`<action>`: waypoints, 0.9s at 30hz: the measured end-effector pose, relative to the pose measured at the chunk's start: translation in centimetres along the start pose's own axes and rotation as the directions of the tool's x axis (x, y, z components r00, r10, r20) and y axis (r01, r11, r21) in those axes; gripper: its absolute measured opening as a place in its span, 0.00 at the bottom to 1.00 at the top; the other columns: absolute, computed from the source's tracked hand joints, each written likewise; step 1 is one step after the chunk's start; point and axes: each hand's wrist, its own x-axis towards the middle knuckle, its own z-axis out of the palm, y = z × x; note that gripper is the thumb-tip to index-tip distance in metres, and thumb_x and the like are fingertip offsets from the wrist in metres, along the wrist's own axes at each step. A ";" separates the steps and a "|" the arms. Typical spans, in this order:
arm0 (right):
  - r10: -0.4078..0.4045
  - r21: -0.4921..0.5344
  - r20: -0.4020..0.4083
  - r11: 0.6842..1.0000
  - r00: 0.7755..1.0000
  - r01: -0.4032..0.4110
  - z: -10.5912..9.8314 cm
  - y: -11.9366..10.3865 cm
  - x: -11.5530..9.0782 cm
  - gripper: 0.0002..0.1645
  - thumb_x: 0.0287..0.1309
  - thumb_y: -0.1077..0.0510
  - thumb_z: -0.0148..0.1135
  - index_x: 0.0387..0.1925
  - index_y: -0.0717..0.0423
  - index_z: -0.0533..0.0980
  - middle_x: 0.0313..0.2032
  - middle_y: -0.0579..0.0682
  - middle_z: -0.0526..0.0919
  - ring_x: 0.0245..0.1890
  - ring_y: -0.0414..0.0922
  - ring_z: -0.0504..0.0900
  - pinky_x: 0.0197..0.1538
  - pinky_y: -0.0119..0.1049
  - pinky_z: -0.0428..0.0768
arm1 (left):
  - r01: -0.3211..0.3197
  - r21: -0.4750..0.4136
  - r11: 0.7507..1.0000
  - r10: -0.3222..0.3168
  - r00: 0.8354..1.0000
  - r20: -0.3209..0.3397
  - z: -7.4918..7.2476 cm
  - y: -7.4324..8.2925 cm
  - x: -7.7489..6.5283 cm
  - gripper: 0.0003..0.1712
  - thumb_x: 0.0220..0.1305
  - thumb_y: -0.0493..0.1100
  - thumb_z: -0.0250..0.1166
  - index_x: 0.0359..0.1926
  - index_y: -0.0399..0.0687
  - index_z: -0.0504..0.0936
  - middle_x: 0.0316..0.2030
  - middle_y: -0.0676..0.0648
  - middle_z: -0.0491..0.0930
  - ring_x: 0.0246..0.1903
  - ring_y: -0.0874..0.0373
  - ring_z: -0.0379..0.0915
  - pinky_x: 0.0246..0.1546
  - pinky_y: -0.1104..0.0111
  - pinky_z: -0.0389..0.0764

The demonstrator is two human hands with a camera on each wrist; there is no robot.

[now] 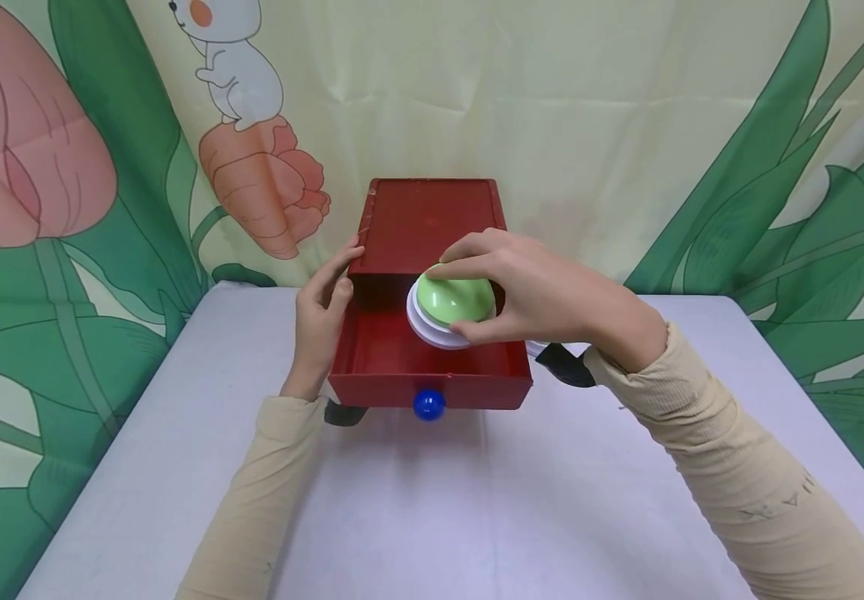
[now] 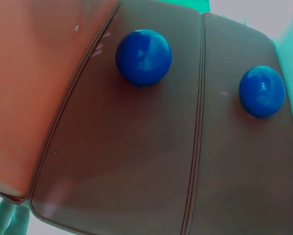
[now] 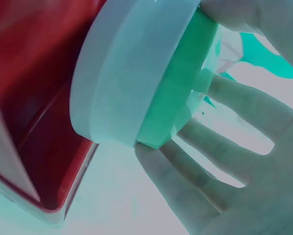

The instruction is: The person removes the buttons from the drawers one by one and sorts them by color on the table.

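Note:
In the head view my right hand point(image 1: 521, 283) pinches a round dome-topped button point(image 1: 450, 304), green above with a white base, between thumb and fingers. It is tilted over the pulled-out drawer point(image 1: 432, 390) of a red drawer box point(image 1: 432, 221). The right wrist view shows the button's white base point(image 3: 122, 73) turned toward the drawer, with my fingers around its green part. My left hand point(image 1: 319, 312) rests against the box's left side, its fingers near the top edge and its thumb beside the front.
A blue knob point(image 1: 429, 405) sits on the drawer's front. In the left wrist view, two blue knobs stand out from the red fronts. The box stands on a white-covered table point(image 1: 417, 508), close to a printed curtain point(image 1: 551, 125) with plants and a rabbit.

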 end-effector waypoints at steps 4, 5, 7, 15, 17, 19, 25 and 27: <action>-0.014 0.005 -0.041 1.000 0.999 0.014 -0.1 0.3 -0.9 0.27 0.53 0.56 0.71 0.57 0.55 0.81 0.55 0.52 0.80 0.56 0.49 0.76 0.53 0.44 0.79 | -0.010 -0.013 1.000 0.010 1.000 0.002 0.0 -0.1 -0.1 0.23 0.73 0.42 0.52 0.65 0.46 0.76 0.68 0.55 0.71 0.70 0.58 0.63 0.64 0.68 0.73; -0.017 0.003 -0.054 1.000 0.998 0.017 -0.1 0.3 -1.2 0.28 0.52 0.56 0.72 0.57 0.55 0.81 0.55 0.52 0.80 0.55 0.49 0.76 0.53 0.44 0.79 | -0.013 -0.018 1.000 0.013 1.000 0.003 0.0 -0.1 -0.1 0.23 0.73 0.42 0.52 0.65 0.45 0.76 0.68 0.54 0.71 0.70 0.58 0.63 0.64 0.67 0.73; -0.018 0.003 -0.082 1.000 0.996 0.018 -0.3 0.5 -1.6 0.28 0.51 0.57 0.72 0.57 0.56 0.81 0.55 0.53 0.80 0.56 0.49 0.76 0.53 0.44 0.80 | -0.020 -0.025 1.000 0.020 1.000 0.004 0.0 -0.1 -0.1 0.22 0.73 0.42 0.52 0.65 0.45 0.76 0.68 0.54 0.71 0.70 0.58 0.63 0.64 0.67 0.73; 0.031 -0.007 -0.137 0.999 0.990 -0.032 -1.1 1.2 -3.5 0.32 0.49 0.61 0.75 0.59 0.55 0.80 0.57 0.53 0.78 0.57 0.49 0.75 0.51 0.45 0.82 | -0.045 -0.049 0.998 0.045 0.999 0.005 0.1 -0.1 0.1 0.22 0.73 0.41 0.51 0.64 0.41 0.76 0.69 0.50 0.70 0.71 0.56 0.62 0.67 0.66 0.70; 0.037 -0.004 -0.151 0.999 0.988 -0.038 -1.2 1.5 -3.8 0.32 0.48 0.63 0.75 0.59 0.55 0.79 0.57 0.53 0.78 0.58 0.49 0.75 0.50 0.45 0.82 | -0.047 -0.055 0.997 0.047 0.999 0.004 0.1 -0.2 0.1 0.22 0.73 0.40 0.51 0.64 0.41 0.75 0.69 0.50 0.70 0.71 0.56 0.62 0.67 0.65 0.69; 0.045 0.000 -0.161 0.999 0.986 -0.046 -1.2 1.8 -4.2 0.33 0.48 0.64 0.75 0.59 0.55 0.79 0.57 0.52 0.78 0.58 0.49 0.75 0.49 0.46 0.82 | -0.049 -0.055 0.997 0.049 0.999 0.003 0.1 -0.2 0.1 0.22 0.73 0.40 0.51 0.65 0.41 0.75 0.69 0.50 0.70 0.71 0.56 0.62 0.67 0.66 0.70; 0.069 -0.003 -0.201 0.997 0.977 -0.071 -1.2 2.5 -5.3 0.34 0.45 0.64 0.77 0.58 0.54 0.80 0.58 0.51 0.79 0.58 0.48 0.75 0.48 0.38 0.83 | -0.039 -0.065 0.997 0.039 0.999 0.003 0.2 -0.3 0.1 0.23 0.73 0.38 0.50 0.66 0.41 0.74 0.69 0.50 0.70 0.71 0.56 0.62 0.64 0.67 0.73; 0.074 -0.002 -0.214 0.997 0.974 -0.076 -1.2 2.8 -5.7 0.34 0.45 0.63 0.78 0.58 0.53 0.80 0.58 0.51 0.79 0.58 0.48 0.75 0.49 0.32 0.80 | -0.037 -0.069 0.997 0.038 0.999 0.003 0.2 -0.3 0.0 0.23 0.73 0.38 0.50 0.66 0.40 0.74 0.69 0.50 0.70 0.71 0.56 0.62 0.64 0.67 0.73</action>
